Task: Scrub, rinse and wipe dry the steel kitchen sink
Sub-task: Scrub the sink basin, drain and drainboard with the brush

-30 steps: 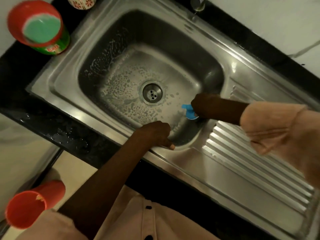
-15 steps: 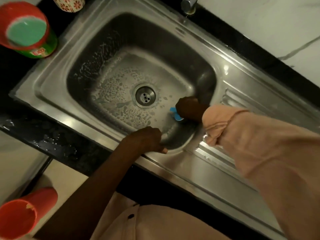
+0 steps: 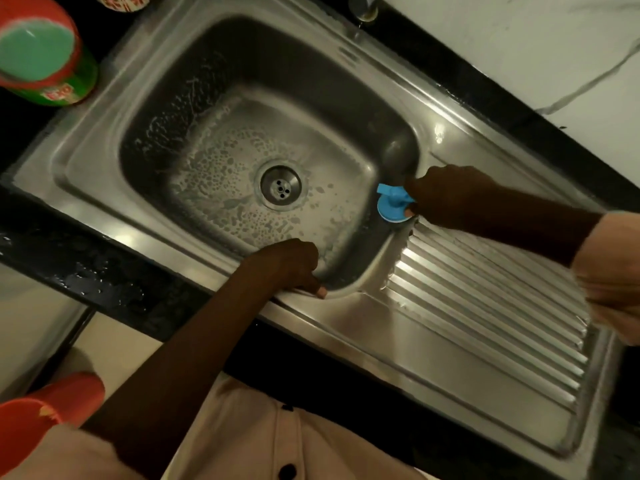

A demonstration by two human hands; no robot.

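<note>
The black counter point(image 3: 104, 271) carries a steel sink point(image 3: 450, 341) set at an angle to the viewer, its basin to the left and a ribbed drainboard point(image 3: 485, 299) to the right. The counter surface near the front edge is wet with droplets. A white marbled wall point(image 3: 519, 46) runs behind.

The basin floor holds a film of soapy foam point(image 3: 225, 174) spread around the round drain point(image 3: 280, 183), with streaks of suds up the left wall. The base of a tap point(image 3: 362, 5) shows at the back rim.

The person stands at the front edge in a light peach shirt point(image 3: 277, 438). The left hand point(image 3: 294, 265) grips the front lip of the basin, fingers curled over the edge into the bowl, thumb lying along the rim. The right hand point(image 3: 446, 195) reaches across the drainboard and holds a blue scrubber point(image 3: 393, 204) by its knob, fingers closed round it; the scrubber's round head sits against the basin's right wall, just at the corner where the drainboard begins.

At the upper left a green bottle with a red cap point(image 3: 38, 53) stands on the counter. A patterned cup point(image 3: 121, 1) shows partly at the top edge. A red plastic cup point(image 3: 41, 420) lies at the lower left, below counter level.
</note>
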